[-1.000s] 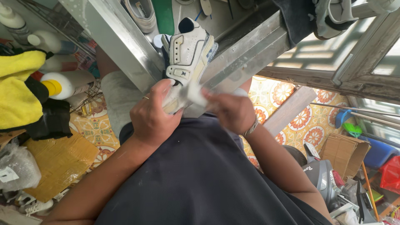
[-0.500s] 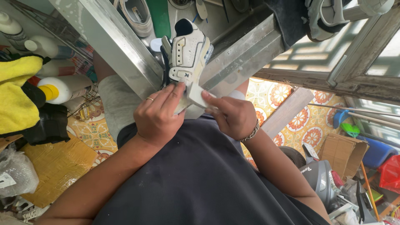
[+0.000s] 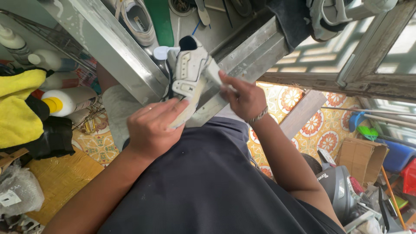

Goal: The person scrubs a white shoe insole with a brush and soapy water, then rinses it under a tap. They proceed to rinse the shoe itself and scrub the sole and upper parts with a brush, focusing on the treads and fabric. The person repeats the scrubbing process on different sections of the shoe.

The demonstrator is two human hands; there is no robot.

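Sneaker (image 3: 190, 71) is sitting between both hands, over the edge of the metal sink (image 3: 125, 52). Left hand (image 3: 151, 128) is lying under its sole end, right hand (image 3: 245, 97) is touching its right side. A second shoe (image 3: 136, 19) is lying inside the sink, behind and left of the sneaker. Bottles (image 3: 65, 100) and a cloth (image 3: 19, 106) are sitting far left on a wire rack. Cardboard box (image 3: 359, 156) is standing on the floor far right.

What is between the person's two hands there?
In the head view, a white sneaker sits between them: the left hand grips its sole end from below, while the right hand presses a pale cloth or pad against its side.
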